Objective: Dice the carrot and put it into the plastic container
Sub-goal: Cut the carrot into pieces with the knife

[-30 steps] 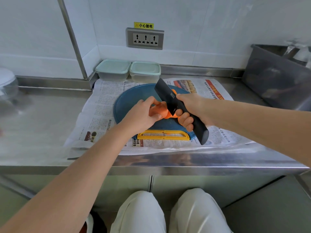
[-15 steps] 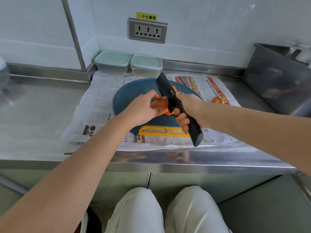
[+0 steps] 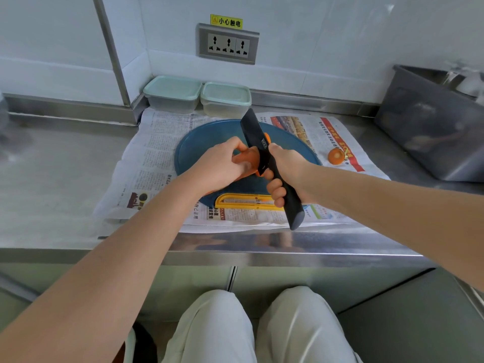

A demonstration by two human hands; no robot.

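in the middle of the frame the left hand [image 3: 218, 165] grips the carrot [image 3: 248, 160], fingers curled over its top and the thumb tucked against its near side, holding it down on the round blue cutting board [image 3: 195, 155]. the right hand [image 3: 285, 170] is wrapped round the dark handle of the black knife [image 3: 255, 136], whose broad blade points toward the upper middle of the frame and sits across the carrot, with a bit of orange showing on the far side of the blade. a yellow frame-shaped tool [image 3: 242, 203] lies at the board's lower edge, partly under the right hand. the board rests on a spread newspaper [image 3: 153, 155] on the steel counter [image 3: 52, 174]. to the right of centre a cut carrot end [image 3: 336, 156] lies on the newspaper, apart from the board. two plastic containers with pale green lids stand side by side, touching, against the back wall above the board: the left container [image 3: 172, 94] and the right container [image 3: 225, 99], both lidded. a wall socket [image 3: 227, 44] with a yellow label [image 3: 226, 21] over it is at upper centre, and a grey bin [image 3: 429, 132] stands at the right edge. white-trousered knees [image 3: 262, 326] show at the bottom
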